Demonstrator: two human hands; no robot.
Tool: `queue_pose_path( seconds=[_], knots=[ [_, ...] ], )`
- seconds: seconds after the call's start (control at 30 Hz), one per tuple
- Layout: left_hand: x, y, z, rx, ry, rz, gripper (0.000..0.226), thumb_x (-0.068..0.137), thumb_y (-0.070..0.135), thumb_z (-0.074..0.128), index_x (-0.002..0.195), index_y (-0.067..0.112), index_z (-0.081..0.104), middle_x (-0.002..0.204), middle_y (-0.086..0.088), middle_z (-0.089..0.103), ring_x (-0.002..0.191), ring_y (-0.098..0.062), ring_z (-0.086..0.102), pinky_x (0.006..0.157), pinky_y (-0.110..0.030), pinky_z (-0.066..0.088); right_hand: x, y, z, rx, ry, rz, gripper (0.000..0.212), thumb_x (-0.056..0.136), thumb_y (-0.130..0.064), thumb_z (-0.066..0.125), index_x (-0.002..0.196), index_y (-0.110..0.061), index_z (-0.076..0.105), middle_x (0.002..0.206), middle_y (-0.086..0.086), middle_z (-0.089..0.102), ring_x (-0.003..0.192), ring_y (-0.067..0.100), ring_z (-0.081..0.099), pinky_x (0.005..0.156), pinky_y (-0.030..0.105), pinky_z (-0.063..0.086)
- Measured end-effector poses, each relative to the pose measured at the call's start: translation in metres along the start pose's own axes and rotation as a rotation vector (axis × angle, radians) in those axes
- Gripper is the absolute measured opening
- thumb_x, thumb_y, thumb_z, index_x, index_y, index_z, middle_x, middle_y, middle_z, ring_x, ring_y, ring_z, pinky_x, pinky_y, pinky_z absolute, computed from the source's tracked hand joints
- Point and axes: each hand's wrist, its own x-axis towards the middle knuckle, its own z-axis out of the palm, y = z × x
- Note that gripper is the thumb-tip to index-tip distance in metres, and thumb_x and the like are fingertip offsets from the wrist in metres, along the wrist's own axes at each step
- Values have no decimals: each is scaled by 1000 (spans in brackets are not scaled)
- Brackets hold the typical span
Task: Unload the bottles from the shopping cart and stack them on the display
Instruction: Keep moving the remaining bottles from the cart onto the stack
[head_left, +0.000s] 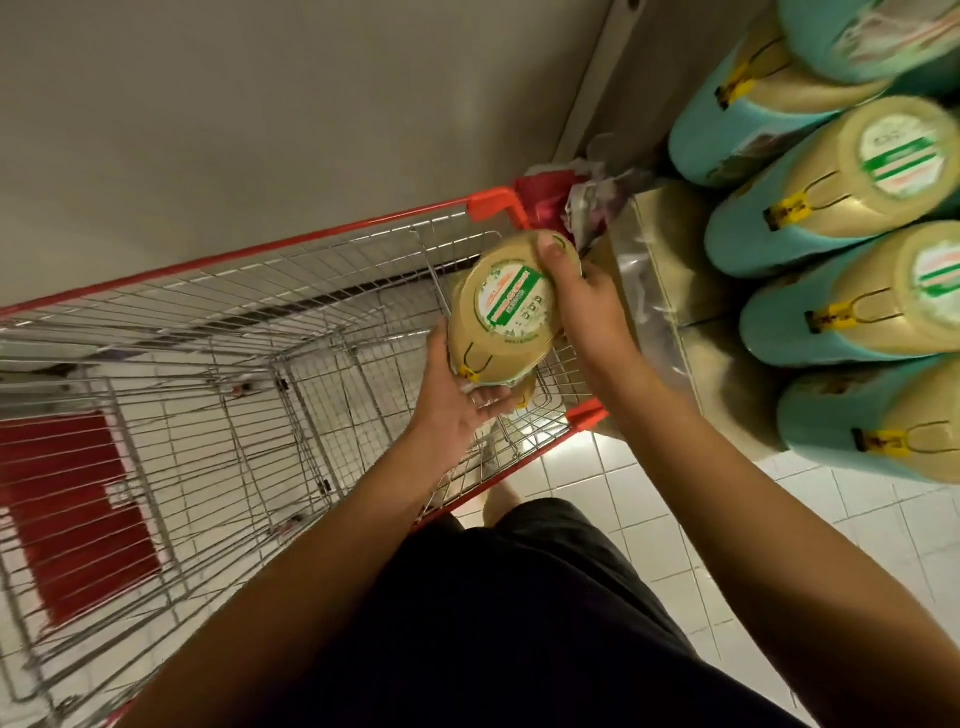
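Step in hand: lift-out. The bottle (501, 312) is above the shopping cart (260, 332), over its corner on the display side, labelled end facing you. Both your hands are on it. The right hand (582, 306) is clamped over the far edge. The left hand (457, 400) is palm-up underneath, fingers flat, thumb along the side. Next: clear the cart rim and swing it to the display (831, 234) just beyond that corner. Seat it oriented like the others.

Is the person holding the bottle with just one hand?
No: the left hand supports the bottle from below while the right hand grips its far side, thumb curled over the top.
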Motion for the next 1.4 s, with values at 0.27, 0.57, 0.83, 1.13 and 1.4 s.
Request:
queue_pose_path(
  seconds=[0.27,0.57,0.83,1.13,1.4],
  knots=[
    [-35,35,29,268,-116,10,92,82,92,32,138,26,64,124,-17,73,101,-32,75,70,-46,62,-49,-6,-21,84,111,-206,42,92,-59,63,119,-29,56,111,-11,75,105,9,74,88,34,63],
    [-59,62,87,264,-256,183,72,90,83,40,141,37,61,137,-5,69,124,-29,67,102,-66,50,-73,-41,-42,331,280,-288,41,88,-61,63,112,-28,54,117,3,74,115,25,71,101,61,55],
    [-79,73,161,349,-323,175,75,81,81,49,141,39,60,141,-6,65,125,-34,64,96,-67,53,-78,-82,-91,405,408,-369,55,86,-62,61,132,-31,57,125,-9,74,116,11,71,106,48,54],
    [-100,67,238,413,-388,233,65,95,77,39,149,43,50,140,4,66,125,-24,65,94,-63,55,-61,-118,-158,421,467,-382,72,81,-70,58,126,-13,63,123,10,74,114,26,71,105,58,53],
    [-109,63,294,366,-428,238,56,100,71,41,150,46,47,145,5,62,130,-27,60,99,-70,49,-38,-146,-210,441,448,-443,68,83,-72,61,125,-20,69,128,5,73,119,19,70,110,51,50]
  ],
)
